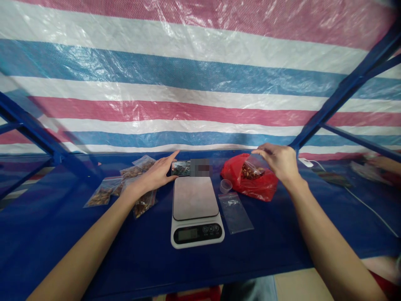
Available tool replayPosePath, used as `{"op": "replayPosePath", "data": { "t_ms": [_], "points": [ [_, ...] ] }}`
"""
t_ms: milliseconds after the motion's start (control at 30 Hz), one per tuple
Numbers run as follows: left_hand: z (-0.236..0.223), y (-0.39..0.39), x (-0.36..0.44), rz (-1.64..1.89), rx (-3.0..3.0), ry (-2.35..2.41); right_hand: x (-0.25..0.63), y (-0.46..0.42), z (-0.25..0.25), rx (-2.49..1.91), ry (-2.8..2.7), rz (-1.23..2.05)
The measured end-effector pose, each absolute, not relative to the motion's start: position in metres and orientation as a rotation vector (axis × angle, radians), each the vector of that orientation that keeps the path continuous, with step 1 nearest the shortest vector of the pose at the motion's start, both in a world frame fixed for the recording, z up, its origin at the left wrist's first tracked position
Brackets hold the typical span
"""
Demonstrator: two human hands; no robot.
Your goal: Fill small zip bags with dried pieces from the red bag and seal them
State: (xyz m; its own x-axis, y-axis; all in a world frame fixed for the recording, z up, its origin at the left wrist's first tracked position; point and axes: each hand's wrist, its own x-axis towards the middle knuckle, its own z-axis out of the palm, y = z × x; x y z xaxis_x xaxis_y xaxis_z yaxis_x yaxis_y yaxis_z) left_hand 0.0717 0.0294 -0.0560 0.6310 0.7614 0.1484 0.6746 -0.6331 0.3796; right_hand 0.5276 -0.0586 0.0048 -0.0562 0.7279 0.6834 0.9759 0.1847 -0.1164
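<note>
My left hand (158, 172) is at the left end of a phone (181, 168) lying behind the scale. Its index finger and thumb are spread on either side of the phone's end, seemingly touching it. My right hand (277, 161) pinches the edge of a clear plastic bag (253, 162) above an open red plastic bag (261, 188) with brown nuts (249, 172) inside. Whether nuts are in the clear bag I cannot tell. A white kitchen scale (196, 198) stands between my hands with a bare platform; its display reading is too faint to be sure of.
Several zip bags of nuts (102, 196) lie on the blue table (134, 259) at left. A small clear cup (226, 186) and a flat zip bag (236, 213) are right of the scale. Blue metal posts (338, 96) flank me. Another person's blurred hand (384, 163) is far right.
</note>
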Motion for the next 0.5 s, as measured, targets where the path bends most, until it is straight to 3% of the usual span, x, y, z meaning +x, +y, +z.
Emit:
{"op": "replayPosePath", "data": {
  "t_ms": [300, 500],
  "points": [
    [-0.047, 0.005, 0.054, 0.510, 2.664, 1.280, 0.526, -0.064, 0.014, -1.535, -1.959, -0.554],
    [-0.045, 0.001, 0.033, 0.647, 2.782, 1.363, 0.523, -0.065, 0.013, -1.870, -1.736, -0.648]
  ]
}}
